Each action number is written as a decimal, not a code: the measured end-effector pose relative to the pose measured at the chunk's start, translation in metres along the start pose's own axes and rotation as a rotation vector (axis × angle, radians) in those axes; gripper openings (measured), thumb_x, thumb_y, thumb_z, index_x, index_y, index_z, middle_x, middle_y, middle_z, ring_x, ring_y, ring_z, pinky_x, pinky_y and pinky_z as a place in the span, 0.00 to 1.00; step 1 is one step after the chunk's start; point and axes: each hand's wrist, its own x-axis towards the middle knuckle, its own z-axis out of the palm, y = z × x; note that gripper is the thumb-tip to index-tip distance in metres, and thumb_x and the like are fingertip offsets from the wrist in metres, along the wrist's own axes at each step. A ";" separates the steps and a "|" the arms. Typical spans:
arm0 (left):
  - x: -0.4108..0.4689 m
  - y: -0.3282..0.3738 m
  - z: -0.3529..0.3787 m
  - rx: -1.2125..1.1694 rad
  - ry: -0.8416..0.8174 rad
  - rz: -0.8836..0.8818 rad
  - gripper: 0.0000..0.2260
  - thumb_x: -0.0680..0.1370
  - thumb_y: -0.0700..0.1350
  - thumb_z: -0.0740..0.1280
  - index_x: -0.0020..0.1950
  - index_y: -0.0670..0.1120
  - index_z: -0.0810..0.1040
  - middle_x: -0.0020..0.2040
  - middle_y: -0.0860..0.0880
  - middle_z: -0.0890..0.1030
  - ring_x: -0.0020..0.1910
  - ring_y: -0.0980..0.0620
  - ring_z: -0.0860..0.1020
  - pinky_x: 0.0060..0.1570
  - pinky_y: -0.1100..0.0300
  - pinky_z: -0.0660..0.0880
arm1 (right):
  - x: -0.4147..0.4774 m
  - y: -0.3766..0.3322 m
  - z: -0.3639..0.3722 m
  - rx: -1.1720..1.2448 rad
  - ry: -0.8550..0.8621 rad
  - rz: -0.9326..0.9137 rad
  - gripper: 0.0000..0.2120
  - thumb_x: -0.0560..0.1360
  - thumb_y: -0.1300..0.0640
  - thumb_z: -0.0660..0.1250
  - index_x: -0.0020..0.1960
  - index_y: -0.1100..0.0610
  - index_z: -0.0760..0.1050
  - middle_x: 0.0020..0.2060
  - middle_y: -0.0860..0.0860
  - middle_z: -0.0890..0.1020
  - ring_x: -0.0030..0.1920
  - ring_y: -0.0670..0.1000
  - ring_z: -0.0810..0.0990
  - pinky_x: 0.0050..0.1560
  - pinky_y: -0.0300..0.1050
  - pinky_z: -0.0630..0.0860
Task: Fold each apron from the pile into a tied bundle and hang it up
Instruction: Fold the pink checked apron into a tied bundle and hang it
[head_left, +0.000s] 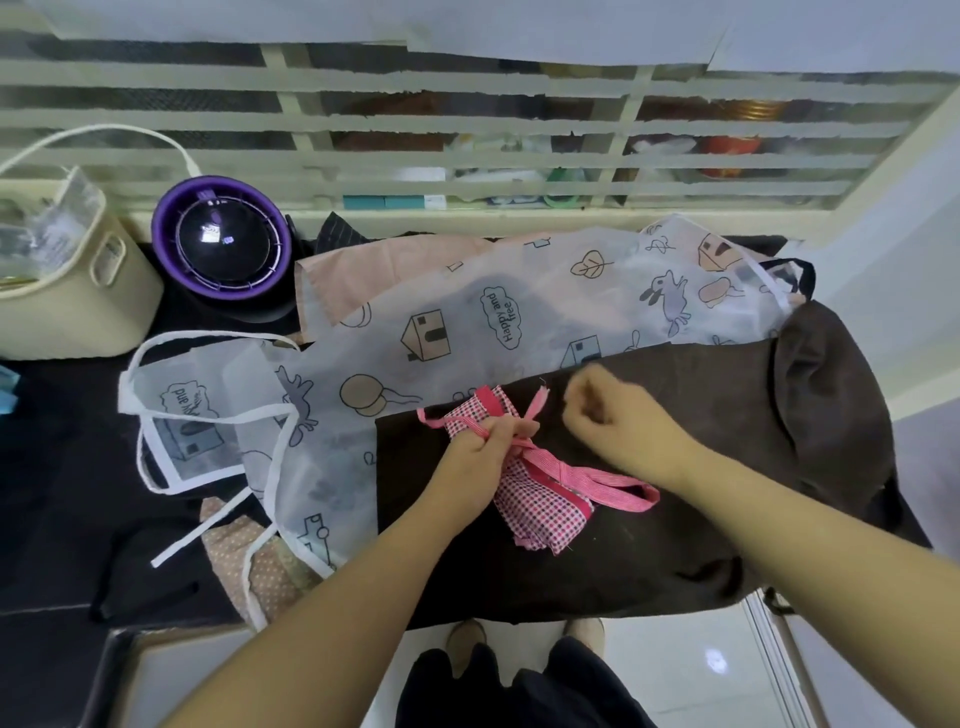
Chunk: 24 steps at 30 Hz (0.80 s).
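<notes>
Pink-checked folded apron bundle (540, 506) is steadied for knotting: left grip (483, 452) pinches its pink tie (537, 408), right grip (613, 421) is curled and blurred, its hold unclear.

Cream slatted grille (467, 124) ran behind the dark counter (62, 467); glossy white tiled floor (701, 670) below, cream basket (67, 301) left.

— The pink checked apron (540, 499)?
— Thin woven cloth, matt.
— The brown apron (727, 415) under it?
— Heavier cloth, matt, faintly fuzzy.
— And the white apron (467, 322) beyond?
— Half see-through, papery fabric with a printed, slightly sheeny surface.
— Far left?
— A purple bowl (171, 208) of glossy plastic around a shiny dark dome, and a cream basket (78, 317) of smooth plastic.
</notes>
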 end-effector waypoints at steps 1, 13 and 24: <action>0.000 0.000 0.000 0.009 0.005 -0.005 0.16 0.84 0.49 0.52 0.56 0.49 0.79 0.50 0.59 0.79 0.48 0.69 0.75 0.46 0.78 0.69 | -0.005 0.010 0.004 -0.030 -0.125 0.085 0.07 0.76 0.55 0.67 0.50 0.51 0.69 0.42 0.48 0.81 0.41 0.46 0.78 0.44 0.41 0.73; 0.006 -0.002 0.010 -0.093 0.106 -0.049 0.15 0.84 0.47 0.53 0.51 0.51 0.79 0.52 0.55 0.80 0.52 0.62 0.77 0.45 0.74 0.72 | -0.022 0.029 0.022 -0.222 -0.269 0.209 0.10 0.76 0.48 0.66 0.55 0.51 0.73 0.45 0.47 0.77 0.44 0.47 0.77 0.43 0.39 0.72; 0.009 -0.010 0.015 0.104 0.118 -0.048 0.15 0.84 0.48 0.52 0.55 0.49 0.79 0.49 0.54 0.79 0.47 0.59 0.76 0.46 0.69 0.69 | -0.037 0.084 -0.026 0.381 -0.062 0.547 0.09 0.76 0.60 0.68 0.39 0.63 0.79 0.27 0.55 0.69 0.27 0.50 0.63 0.29 0.38 0.64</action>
